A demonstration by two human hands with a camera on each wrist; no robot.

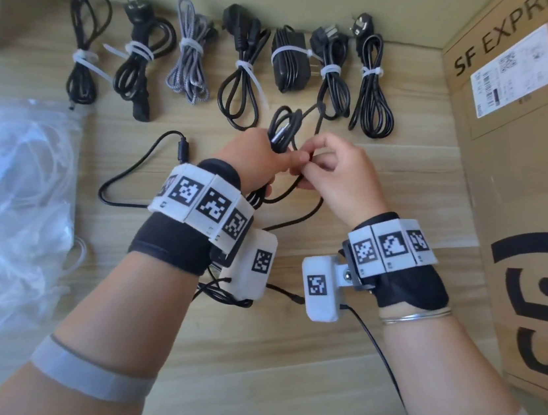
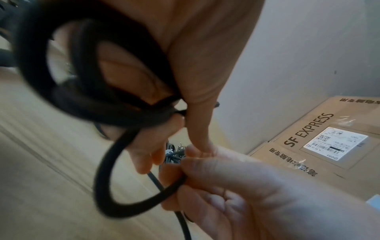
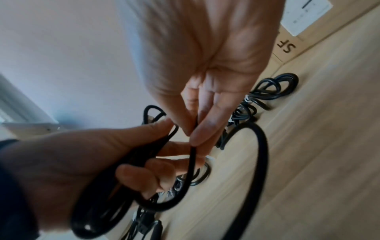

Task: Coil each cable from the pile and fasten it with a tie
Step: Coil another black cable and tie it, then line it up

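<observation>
Above the middle of the worktop [image 1: 286, 378], the left hand [image 1: 253, 161] grips a half-coiled black cable [image 1: 285, 126]; the right hand [image 1: 340, 171] pinches its loose strand. At the right edge stands a cardboard box [image 1: 531, 175] printed "SF EXPRESS".

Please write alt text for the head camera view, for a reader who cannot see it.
Two hands coil a black cable above a wooden table: the left hand grips the loops, the right hand pinches the next strand. Seven tied cable bundles lie behind in a row.
</observation>
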